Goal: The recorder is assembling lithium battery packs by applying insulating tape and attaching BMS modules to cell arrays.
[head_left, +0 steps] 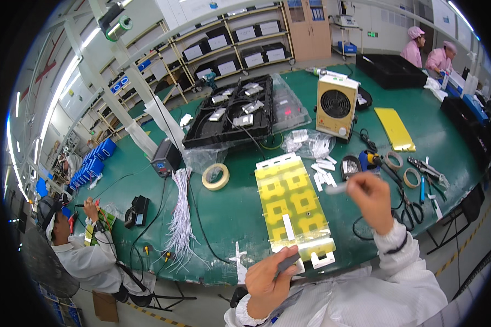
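- In the left hand's (pixel 270 277) grip: dark piece (pixel 287 262), looks matt.
- Just ahead of grip: yellow panel (pixel 297 203), glossy, like plastic.
- Left of grip: green tabletop (pixel 232 212), smooth, slightly shiny.

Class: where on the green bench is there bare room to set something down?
Left of the translucent yellow panel, below the round beige tape roll; also right of the rectangular yellow sheet. Crowded: the right side, around the black-handled metal scissors.
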Demonstrator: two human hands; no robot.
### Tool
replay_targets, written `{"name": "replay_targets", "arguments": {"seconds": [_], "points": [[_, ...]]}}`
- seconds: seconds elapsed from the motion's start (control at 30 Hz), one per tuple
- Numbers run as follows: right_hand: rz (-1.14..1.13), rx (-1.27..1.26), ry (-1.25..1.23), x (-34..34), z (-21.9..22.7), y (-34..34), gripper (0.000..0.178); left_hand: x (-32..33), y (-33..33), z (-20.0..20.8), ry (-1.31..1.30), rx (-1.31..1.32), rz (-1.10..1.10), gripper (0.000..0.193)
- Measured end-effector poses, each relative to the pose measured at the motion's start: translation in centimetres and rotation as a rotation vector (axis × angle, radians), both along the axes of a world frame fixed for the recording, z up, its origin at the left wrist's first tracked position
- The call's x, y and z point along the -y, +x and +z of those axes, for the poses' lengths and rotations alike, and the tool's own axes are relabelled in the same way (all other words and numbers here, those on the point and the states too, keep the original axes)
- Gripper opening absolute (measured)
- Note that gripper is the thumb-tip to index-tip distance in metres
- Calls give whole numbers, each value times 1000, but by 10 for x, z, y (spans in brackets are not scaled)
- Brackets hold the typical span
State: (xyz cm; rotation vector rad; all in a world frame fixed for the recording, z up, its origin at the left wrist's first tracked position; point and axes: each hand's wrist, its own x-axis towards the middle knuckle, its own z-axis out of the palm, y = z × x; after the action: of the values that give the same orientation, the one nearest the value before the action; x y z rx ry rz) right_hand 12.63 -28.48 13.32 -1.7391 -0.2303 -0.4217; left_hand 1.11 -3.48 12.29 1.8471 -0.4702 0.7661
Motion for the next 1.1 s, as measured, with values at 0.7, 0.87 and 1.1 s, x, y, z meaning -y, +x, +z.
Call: {"name": "replay_targets", "arguments": {"seconds": [0.7, 0.87, 1.1], "points": [[-258, 80, -15, 15, -70, 173, 26, -2, -9, -18, -274, -356, -178, 46], [343, -2, 55, -13, 17, 6, 21, 11, -2, 2, -48, -288, -163, 40], [503, 327, -428, -10, 47, -72, 32, 35, -1, 8, 190, -113, -249, 30]]}}
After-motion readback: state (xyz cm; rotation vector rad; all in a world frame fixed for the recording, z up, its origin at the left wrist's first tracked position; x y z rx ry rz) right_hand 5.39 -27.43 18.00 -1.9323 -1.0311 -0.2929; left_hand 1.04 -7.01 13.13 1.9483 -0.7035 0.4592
